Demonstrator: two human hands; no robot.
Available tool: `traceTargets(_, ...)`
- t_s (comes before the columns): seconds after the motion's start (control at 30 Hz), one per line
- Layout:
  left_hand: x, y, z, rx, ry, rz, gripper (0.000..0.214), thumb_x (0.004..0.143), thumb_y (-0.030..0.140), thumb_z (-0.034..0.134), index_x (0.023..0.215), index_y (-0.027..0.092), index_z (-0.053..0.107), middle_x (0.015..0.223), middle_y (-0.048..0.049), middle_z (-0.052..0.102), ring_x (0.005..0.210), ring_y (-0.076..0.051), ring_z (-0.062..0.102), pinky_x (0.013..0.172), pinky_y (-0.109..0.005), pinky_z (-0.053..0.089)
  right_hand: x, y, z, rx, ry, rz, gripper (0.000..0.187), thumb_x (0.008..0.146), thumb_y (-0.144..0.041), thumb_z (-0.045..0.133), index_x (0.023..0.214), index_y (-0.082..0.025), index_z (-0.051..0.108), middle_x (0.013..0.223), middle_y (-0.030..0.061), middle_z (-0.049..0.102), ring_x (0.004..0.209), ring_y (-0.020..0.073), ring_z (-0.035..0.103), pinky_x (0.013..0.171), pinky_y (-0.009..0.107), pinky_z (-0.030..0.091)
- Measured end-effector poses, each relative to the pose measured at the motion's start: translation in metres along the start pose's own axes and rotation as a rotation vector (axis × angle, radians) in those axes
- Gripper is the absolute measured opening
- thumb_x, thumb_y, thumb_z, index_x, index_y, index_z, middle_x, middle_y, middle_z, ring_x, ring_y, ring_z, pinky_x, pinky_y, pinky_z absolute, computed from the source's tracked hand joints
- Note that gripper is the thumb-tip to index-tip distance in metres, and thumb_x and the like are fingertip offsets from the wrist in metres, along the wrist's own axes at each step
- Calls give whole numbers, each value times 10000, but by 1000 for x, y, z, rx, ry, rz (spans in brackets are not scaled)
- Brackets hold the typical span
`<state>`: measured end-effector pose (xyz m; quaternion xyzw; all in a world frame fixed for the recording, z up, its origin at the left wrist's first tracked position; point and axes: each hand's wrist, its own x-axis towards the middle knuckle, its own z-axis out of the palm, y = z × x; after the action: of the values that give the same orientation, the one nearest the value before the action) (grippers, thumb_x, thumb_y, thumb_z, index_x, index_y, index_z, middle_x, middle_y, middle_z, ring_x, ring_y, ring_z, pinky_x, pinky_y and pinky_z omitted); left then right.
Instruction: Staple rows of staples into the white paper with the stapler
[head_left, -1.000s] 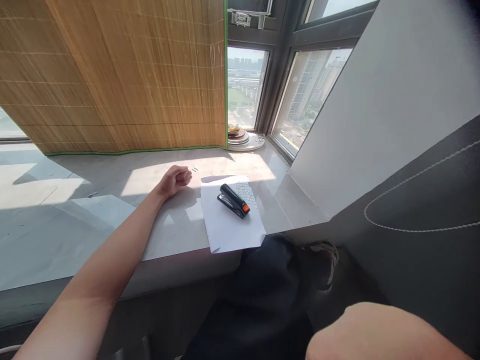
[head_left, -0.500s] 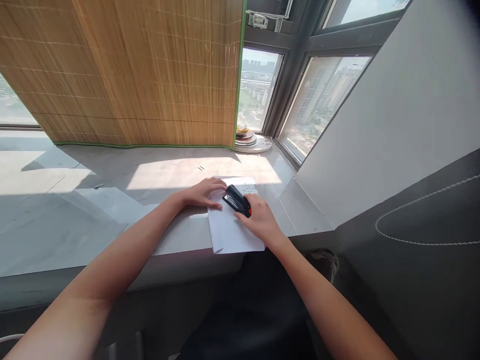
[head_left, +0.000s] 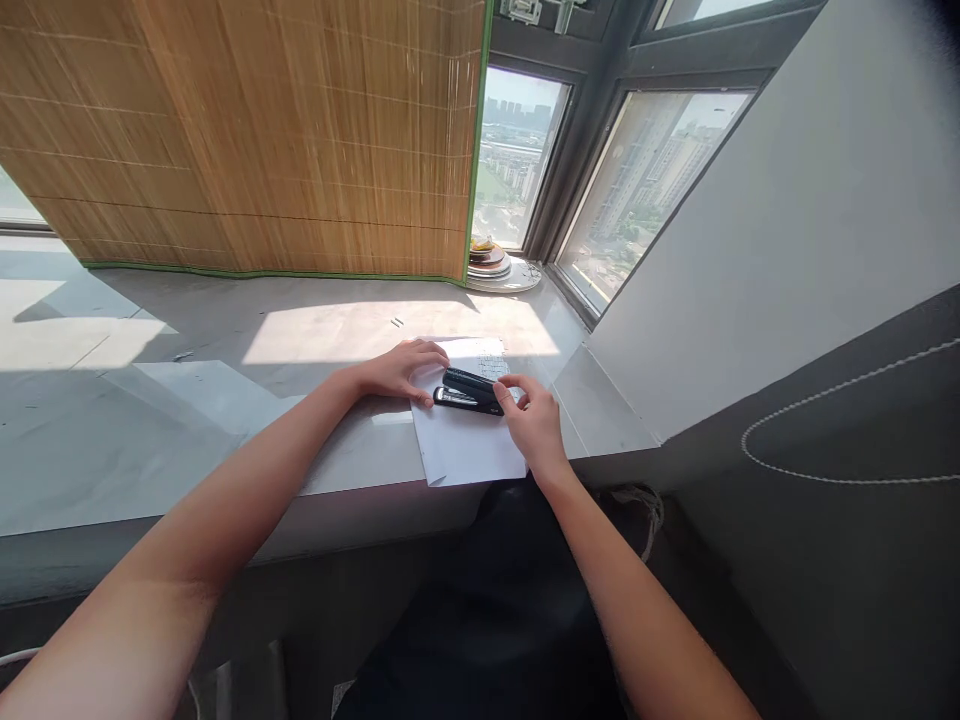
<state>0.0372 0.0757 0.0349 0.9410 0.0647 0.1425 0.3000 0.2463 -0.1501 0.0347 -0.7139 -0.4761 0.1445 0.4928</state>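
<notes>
A black stapler [head_left: 471,391] lies on its side or flat across white paper [head_left: 469,455] on the window ledge; which of the two I cannot tell. My right hand [head_left: 535,418] pinches its right end between thumb and fingers. My left hand [head_left: 399,370] rests at the paper's left edge, thumb and fingers apart, close to the stapler's left end. Dark printed or written marks show on the upper right of the paper. One lower corner of the sheet is folded.
Small metal pieces like staples [head_left: 397,322] lie on the pale ledge [head_left: 322,335] beyond the paper. Stacked plates [head_left: 499,272] stand in the window corner beside a bamboo blind [head_left: 285,140]. A white wall [head_left: 720,250] rises to the right, with a beaded cord [head_left: 825,475] hanging there.
The stapler has turned from slanting to lying nearly crosswise. My right hand has shifted from wrapping its body to pinching its right end. My left hand stays at the paper's edge.
</notes>
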Motion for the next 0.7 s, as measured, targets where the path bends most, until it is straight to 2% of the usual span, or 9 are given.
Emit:
traceTargets(0.07,1,-1,0,-12,9,0,662,700,589,944,1261,287,765,1361,-131,679,1302,-383,555,1147,-500,349,-2,-2,0,159,-37,162,365,986,-528,636,1079,-214,797,1022,104,773,768,251,720,659,362,590)
traceTargets(0.17,1,-2,1,16,-2,-3,688,688,597,948,1269,282,758,1378,-139,673,1312,-389,547,1155,-512,339,0,-6,1,453,-127,414,341,989,-482,660,1150,-195,750,1070,110,744,572,176,699,485,302,555)
traceTargets(0.23,1,-1,0,26,-10,-9,726,678,628,945,1286,283,750,1393,-142,668,1326,-394,537,1169,-517,327,4,-8,1,583,-166,522,306,989,-422,680,1177,-186,726,1165,132,713,576,175,734,460,287,573)
traceTargets(0.3,-1,0,-1,-18,-5,-17,753,660,680,935,1277,285,757,1384,-137,676,1329,-394,536,1183,-512,323,6,-10,1,638,-174,549,308,993,-354,676,1259,-203,704,1246,138,681,634,193,776,485,284,609)
traceTargets(0.43,-4,0,-4,-250,56,-70,666,839,803,711,1230,270,791,1306,-140,725,1308,-368,568,1181,-475,359,6,-8,-2,653,-189,539,479,982,-308,674,1454,-247,620,1269,128,676,665,196,785,542,303,641)
traceTargets(0.53,-5,-2,-4,-342,115,-100,700,918,841,552,1188,255,823,1265,-167,747,1283,-354,603,1158,-448,396,4,-5,-3,550,-153,459,500,971,-401,691,1438,-228,647,1169,111,728,633,181,735,520,302,594)
traceTargets(0.6,-5,-3,-3,-373,146,-106,726,894,870,554,1136,249,842,1232,-174,761,1246,-352,633,1139,-441,418,5,-3,-5,383,-36,324,464,968,-513,686,1322,-215,725,1126,109,756,675,197,704,540,315,570)
traceTargets(0.67,-4,-2,-1,-409,168,-125,771,861,913,546,1081,238,847,1197,-168,771,1206,-347,654,1120,-434,436,9,-2,-5,192,66,113,453,944,-582,702,1198,-215,777,1172,120,761,851,249,707,664,358,592)
traceTargets(0.7,-3,0,-1,-427,172,-142,803,852,937,521,1065,233,843,1197,-164,770,1202,-341,656,1115,-428,441,11,-2,-4,111,69,-5,444,922,-585,730,1170,-221,787,1214,122,755,974,281,698,746,384,598)
